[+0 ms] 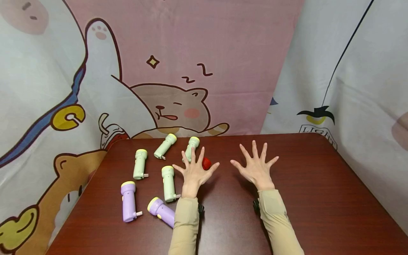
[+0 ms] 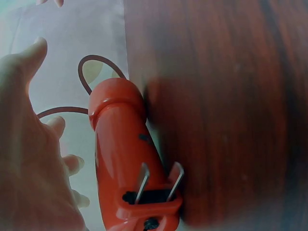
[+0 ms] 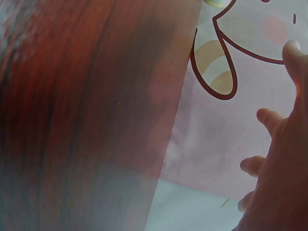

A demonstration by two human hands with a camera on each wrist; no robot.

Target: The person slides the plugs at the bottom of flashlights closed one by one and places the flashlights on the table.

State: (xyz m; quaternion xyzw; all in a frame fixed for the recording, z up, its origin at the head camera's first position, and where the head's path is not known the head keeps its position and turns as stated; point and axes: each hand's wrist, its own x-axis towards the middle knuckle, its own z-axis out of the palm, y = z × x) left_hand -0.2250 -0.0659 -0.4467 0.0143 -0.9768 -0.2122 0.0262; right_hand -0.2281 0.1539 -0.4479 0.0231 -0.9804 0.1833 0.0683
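While left hand (image 1: 195, 173) and right hand (image 1: 256, 170) are held spread, a red flashlight (image 1: 206, 163) at the left's two o'clock is mostly hidden in head view.

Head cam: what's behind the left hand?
A red flashlight, mostly covered by the left hand; a red part shows. The left wrist view reveals two metal prongs on it. The hand also hides part of a green flashlight. Anything else there can't be seen.

Shows pale grn torches (image 1: 168, 184) & purple torches (image 1: 129, 205), both w/ yel rims (image 1: 128, 183), + red torch (image 2: 122, 139), dk brn streaky table (image 1: 325, 205), beige sleeves (image 1: 186, 223), pink/wht cartoon-print cloth (image 1: 242, 53).
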